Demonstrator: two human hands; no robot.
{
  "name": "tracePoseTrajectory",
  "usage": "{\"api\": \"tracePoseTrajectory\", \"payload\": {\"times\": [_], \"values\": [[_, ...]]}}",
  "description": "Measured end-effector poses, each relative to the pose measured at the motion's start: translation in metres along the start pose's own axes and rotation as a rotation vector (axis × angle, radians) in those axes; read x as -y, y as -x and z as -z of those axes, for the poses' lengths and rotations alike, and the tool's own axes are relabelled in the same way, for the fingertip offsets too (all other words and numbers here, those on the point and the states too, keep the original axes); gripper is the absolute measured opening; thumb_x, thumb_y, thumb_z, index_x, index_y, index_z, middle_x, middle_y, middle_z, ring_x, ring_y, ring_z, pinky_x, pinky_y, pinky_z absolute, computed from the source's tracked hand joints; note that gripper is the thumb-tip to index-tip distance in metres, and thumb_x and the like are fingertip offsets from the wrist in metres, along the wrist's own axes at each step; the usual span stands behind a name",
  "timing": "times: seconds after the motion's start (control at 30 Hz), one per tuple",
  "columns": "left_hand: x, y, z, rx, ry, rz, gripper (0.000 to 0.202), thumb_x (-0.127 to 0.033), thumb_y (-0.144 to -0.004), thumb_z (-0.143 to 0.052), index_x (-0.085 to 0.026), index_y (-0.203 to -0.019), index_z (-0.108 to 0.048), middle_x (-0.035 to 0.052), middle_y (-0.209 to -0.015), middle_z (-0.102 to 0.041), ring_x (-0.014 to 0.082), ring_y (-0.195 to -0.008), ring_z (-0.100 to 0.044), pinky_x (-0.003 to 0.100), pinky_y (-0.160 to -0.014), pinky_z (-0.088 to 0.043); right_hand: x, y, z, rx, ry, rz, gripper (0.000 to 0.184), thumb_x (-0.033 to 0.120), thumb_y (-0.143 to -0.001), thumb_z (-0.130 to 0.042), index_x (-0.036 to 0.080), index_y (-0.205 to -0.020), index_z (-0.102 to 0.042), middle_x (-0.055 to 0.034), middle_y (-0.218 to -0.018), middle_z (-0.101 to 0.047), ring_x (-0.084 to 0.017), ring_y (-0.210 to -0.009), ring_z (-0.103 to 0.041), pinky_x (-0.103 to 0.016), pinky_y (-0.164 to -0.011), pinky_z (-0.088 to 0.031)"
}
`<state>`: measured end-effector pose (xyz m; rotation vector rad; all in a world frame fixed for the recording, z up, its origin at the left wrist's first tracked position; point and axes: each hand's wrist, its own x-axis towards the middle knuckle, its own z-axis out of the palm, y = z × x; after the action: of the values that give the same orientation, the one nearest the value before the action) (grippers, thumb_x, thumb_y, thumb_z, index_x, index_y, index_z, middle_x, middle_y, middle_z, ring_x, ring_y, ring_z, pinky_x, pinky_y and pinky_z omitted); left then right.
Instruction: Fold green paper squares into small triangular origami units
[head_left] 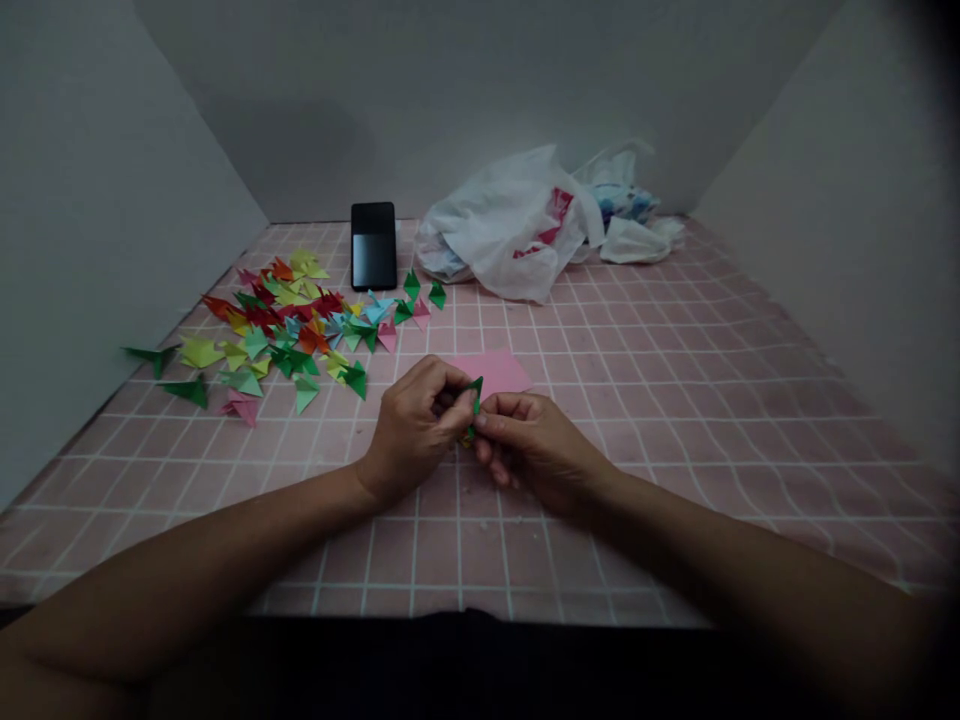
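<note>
Left of the pink sheet we have many folded paper pieces; behind-left of it, a phone. Just in front of it, our left hand pinches a small green paper, our right hand gripping its lower end. Behind it slumps a white plastic bag, contents unclear; behind-right, a blue-patterned bundle.

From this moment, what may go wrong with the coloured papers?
The green paper piece is small and pinched between the left hand and the right hand, so it might tear. The pink sheet lies just beyond the hands and could get bumped. The folded pieces, left of the hands, may scatter if knocked.
</note>
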<state>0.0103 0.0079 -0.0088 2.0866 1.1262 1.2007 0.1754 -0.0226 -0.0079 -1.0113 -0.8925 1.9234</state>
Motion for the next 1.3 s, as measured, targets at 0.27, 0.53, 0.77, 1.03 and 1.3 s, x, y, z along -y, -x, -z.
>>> {"api": "tracePoseTrajectory", "payload": {"times": [0.27,0.53,0.77,1.03,1.3], "values": [[-0.0017,-0.0024,-0.0007,-0.036,0.031,0.032,0.011,-0.014,-0.089,-0.061,-0.019,-0.079,-0.06,-0.0007,-0.078,-0.057,0.0112,-0.068,-0.055,0.025,-0.063,-0.045,-0.0037,-0.001,0.0015,0.019,-0.051,0.014,0.025,0.038,-0.085,-0.076,0.018,-0.075,-0.064,0.0011,-0.06,-0.067,-0.007,-0.04,-0.053,-0.019,-0.034,-0.029],[0.0032,-0.0036,-0.0036,-0.106,-0.004,-0.072,0.012,-0.01,-0.086,-0.062,-0.019,-0.079,-0.06,-0.0024,-0.074,-0.056,0.0102,-0.064,-0.056,0.023,-0.06,-0.044,-0.0041,-0.003,0.0001,0.012,-0.036,0.025,0.025,0.037,-0.082,-0.077,0.018,-0.074,-0.063,0.0026,-0.058,-0.066,-0.007,-0.039,-0.052,-0.019,-0.034,-0.029],[0.0021,-0.0032,-0.0045,-0.116,-0.062,-0.106,0.013,-0.009,-0.086,-0.062,-0.019,-0.079,-0.059,-0.0027,-0.074,-0.057,0.0097,-0.063,-0.053,0.023,-0.059,-0.043,-0.0062,-0.0022,-0.0016,-0.006,-0.031,0.038,0.023,0.035,-0.085,-0.074,0.019,-0.073,-0.063,0.0019,-0.058,-0.065,-0.007,-0.039,-0.05,-0.021,-0.035,-0.029],[0.0003,-0.0031,-0.0053,-0.103,-0.028,-0.034,0.013,-0.009,-0.085,-0.062,-0.019,-0.078,-0.059,-0.0024,-0.074,-0.057,0.01,-0.063,-0.054,0.023,-0.058,-0.043,-0.0067,-0.0028,-0.0034,-0.034,-0.002,0.052,0.02,0.032,-0.082,-0.075,0.019,-0.075,-0.063,0.0017,-0.058,-0.065,-0.008,-0.039,-0.052,-0.02,-0.035,-0.029],[0.0002,-0.0031,-0.0061,-0.09,0.028,0.032,0.012,-0.01,-0.085,-0.062,-0.019,-0.077,-0.059,-0.0018,-0.074,-0.058,0.0106,-0.064,-0.056,0.022,-0.058,-0.045,-0.0064,-0.0036,-0.0057,-0.068,0.034,0.063,0.021,0.032,-0.081,-0.073,0.02,-0.074,-0.058,0.0034,-0.056,-0.062,-0.007,-0.038,-0.049,-0.02,-0.035,-0.029]]}}
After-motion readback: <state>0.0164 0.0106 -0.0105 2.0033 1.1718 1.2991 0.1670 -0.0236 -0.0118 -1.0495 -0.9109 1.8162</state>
